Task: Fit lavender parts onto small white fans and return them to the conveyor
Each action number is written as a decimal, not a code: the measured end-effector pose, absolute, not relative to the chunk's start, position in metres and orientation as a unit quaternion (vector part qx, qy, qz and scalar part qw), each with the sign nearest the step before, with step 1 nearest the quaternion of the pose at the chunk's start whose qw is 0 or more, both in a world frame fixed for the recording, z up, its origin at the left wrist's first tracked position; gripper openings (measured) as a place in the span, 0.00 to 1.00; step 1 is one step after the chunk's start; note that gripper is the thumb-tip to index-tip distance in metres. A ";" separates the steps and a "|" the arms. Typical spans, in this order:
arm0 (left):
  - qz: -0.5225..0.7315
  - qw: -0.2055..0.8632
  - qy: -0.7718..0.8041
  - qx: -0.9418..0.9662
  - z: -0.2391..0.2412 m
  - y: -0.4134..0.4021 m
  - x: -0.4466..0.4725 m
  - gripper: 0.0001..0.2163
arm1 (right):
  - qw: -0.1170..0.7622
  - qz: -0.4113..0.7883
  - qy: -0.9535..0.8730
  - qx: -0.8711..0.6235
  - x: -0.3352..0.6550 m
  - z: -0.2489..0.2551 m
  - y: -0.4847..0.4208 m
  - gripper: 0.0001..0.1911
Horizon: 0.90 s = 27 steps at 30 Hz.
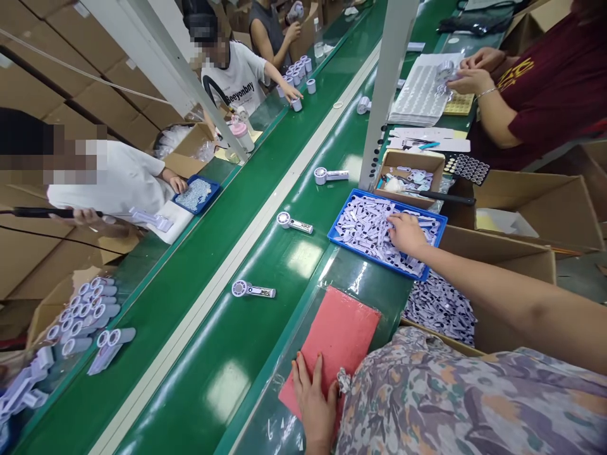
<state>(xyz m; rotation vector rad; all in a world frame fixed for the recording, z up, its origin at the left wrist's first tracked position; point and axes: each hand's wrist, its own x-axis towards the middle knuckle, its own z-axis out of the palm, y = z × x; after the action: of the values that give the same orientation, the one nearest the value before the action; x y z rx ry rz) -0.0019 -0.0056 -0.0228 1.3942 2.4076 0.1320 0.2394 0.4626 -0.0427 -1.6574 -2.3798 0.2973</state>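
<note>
My right hand (406,234) reaches into a blue tray (337,225) filled with several small lilac plastic parts (365,226), fingers curled down among them; whether it grips one is hidden. My left hand (313,398) lies flat, fingers spread, on the near end of a red mat (342,335) at the edge of the green conveyor belt (213,354). Three lilac handheld fan bodies lie on the belt: one (253,290) nearest me, one (294,222) further on, one (330,175) beyond that.
A white post (384,95) rises behind the tray, next to a cardboard box (410,172) of parts. More lilac parts (441,306) fill a carton at my right. Other people work across the belt and at far right. Fan bodies (88,309) pile up at left.
</note>
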 end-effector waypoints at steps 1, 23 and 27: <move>0.046 0.177 0.851 0.492 -0.023 -0.006 -0.002 0.28 | 0.120 0.111 -0.820 -0.549 0.234 -0.041 0.464 0.15; 0.084 0.258 0.852 0.449 -0.008 -0.006 0.001 0.30 | 0.035 0.071 -0.880 -0.467 0.169 0.005 0.438 0.09; 0.118 0.278 0.837 0.457 -0.002 -0.023 -0.003 0.26 | 0.051 0.081 -0.909 -0.406 0.154 0.010 0.408 0.12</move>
<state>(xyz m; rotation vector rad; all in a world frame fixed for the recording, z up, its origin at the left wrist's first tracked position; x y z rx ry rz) -0.0025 -0.0228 -0.0025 1.2261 2.2466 0.3157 0.1537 0.4076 0.0098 -1.2368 -2.7651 0.2450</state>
